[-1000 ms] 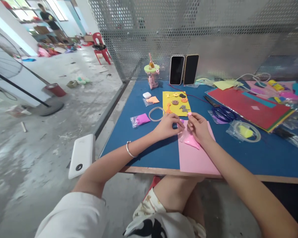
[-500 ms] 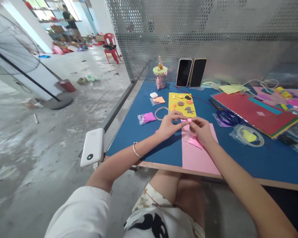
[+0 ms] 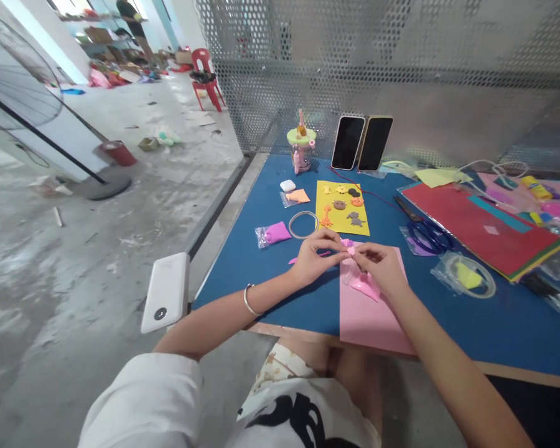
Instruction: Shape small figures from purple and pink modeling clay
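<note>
My left hand and my right hand meet fingertip to fingertip over a pink sheet. Both pinch a small lump of light pink clay between them. Just behind it a bit of brighter pink shows. Below my right hand lies a clear bag of pink clay on the sheet. Beside my left hand is a pink modelling tool, partly hidden by the fingers. A yellow card with several small clay animals lies beyond the hands.
Left of the card are a bag of magenta clay, a clear ring and an orange clay bag. Blue-handled scissors and a red sheet lie right. Two phones lean against the perforated metal panel. A power bank sits at the left edge.
My view has shifted slightly, so the table sits lower in the picture. Both hands keep pinching the light pink clay; my left fingers are bent a little more.
</note>
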The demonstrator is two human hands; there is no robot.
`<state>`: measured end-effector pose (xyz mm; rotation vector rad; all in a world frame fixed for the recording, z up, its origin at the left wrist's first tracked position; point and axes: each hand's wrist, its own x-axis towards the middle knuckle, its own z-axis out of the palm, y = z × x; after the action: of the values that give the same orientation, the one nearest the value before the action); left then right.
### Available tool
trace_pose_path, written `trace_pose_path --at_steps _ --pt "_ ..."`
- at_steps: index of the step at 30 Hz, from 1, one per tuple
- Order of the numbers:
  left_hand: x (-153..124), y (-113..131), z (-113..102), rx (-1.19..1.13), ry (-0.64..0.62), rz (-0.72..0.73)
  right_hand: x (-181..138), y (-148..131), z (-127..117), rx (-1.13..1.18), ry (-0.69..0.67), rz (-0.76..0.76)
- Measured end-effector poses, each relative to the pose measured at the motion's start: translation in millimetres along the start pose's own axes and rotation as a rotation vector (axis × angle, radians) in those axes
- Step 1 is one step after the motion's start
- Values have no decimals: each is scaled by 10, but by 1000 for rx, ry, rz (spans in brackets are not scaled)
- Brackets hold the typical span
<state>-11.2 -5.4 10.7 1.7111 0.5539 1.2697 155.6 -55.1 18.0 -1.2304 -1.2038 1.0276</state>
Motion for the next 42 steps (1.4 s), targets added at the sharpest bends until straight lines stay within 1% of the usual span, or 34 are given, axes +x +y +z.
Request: trace_pose_path --at_steps 4,8,13,16,17,19,23,25,27,30,36,38,42 --pt "-10 5 -7 -21 -19 -7 -8 -58 -24 -21 -38 38" --pt "-18 25 -12 -28 -33 -4 -25 -85 -43 -39 -59 37" --pt "-3 57 -18 -9 -35 -11 -37 -45 -45 -17 -56 44" --pt "14 59 -28 -44 -13 -9 -40 2 -39 -36 -43 29" --pt "20 54 -34 -66 0 -5 -41 19 -33 -83 -36 2" --pt "34 39 -50 -98 25 -2 -45 51 -13 -278 -54 -87" --pt "69 7 -85 -70 59 -29 -59 101 74 -793 -212 -294" --pt "83 -4 -93 -51 65 -42 -68 118 120 -928 -254 -376" --pt "90 -10 -94 -43 60 -53 -73 129 147 -978 -266 -420" --pt "85 -11 -90 -31 34 -62 -71 133 146 -944 -250 -387" --pt "62 -2 -86 -30 -3 -57 -57 103 88 -784 -234 -325" --pt "58 1 -85 -33 -15 -61 -63 74 76 -693 -173 -299" --pt "53 14 -83 -25 -38 -77 -94 12 72 -412 16 -240"
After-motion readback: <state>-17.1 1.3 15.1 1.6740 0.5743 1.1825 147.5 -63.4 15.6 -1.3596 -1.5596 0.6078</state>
